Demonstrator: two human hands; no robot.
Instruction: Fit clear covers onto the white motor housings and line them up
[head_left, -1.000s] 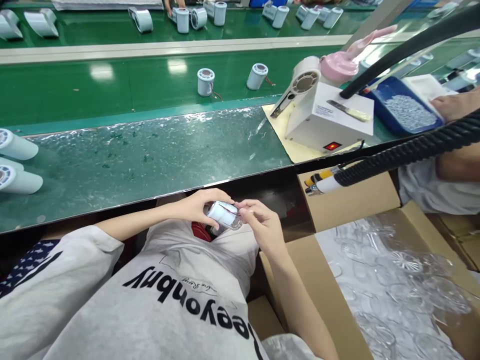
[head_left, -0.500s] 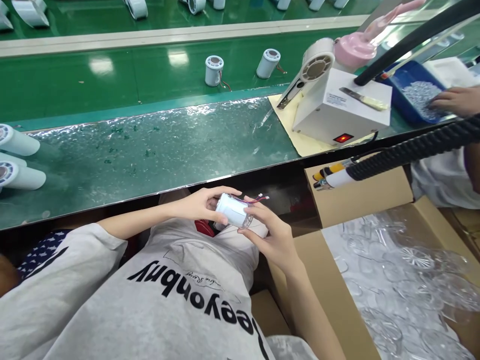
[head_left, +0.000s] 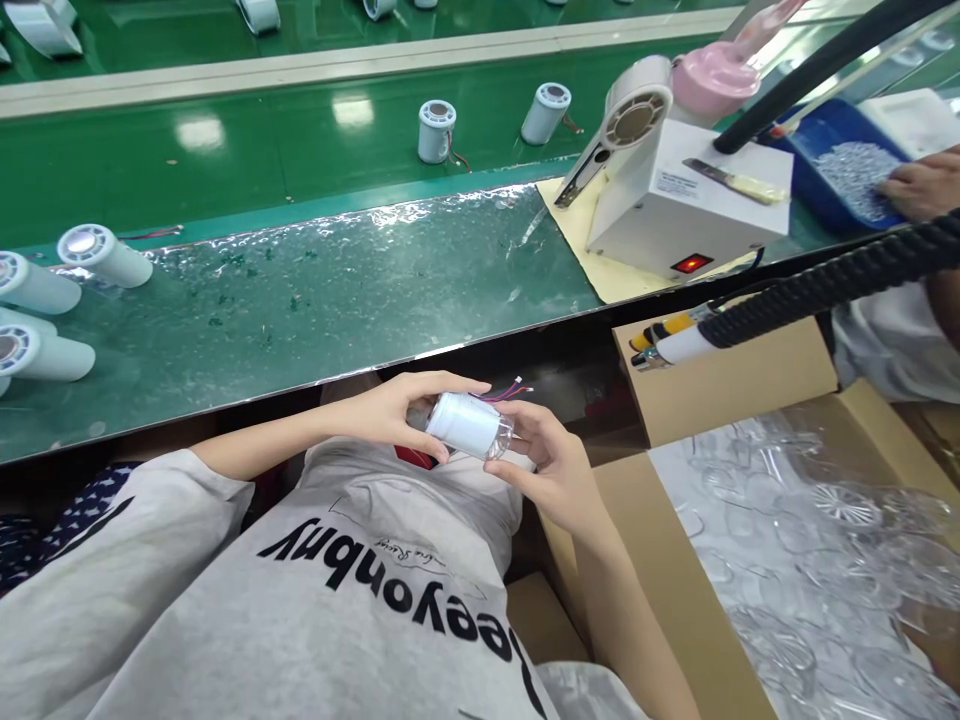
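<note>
Between my hands, over my lap, lies a white cylindrical housing, tilted nearly on its side. Thin red and dark wires with small white plugs stick out behind it. My left hand grips the housing at its left end, thumb in front and fingers behind. A clear plastic cap sits at the right end. My right hand closes its thumb and fingers around that cap; whether the cap is fully seated I cannot tell.
Several white cylinders lie at the bench's left; two more stand on the green belt. A white box-shaped machine sits right. Below it, a carton holds clear plastic parts. A corded tool hangs above; a co-worker's hand touches a blue tray.
The housing has turned slightly, and more of the clear cap shows at its right end. Another white cylinder now shows at the bench's left. The view has shifted a little.
</note>
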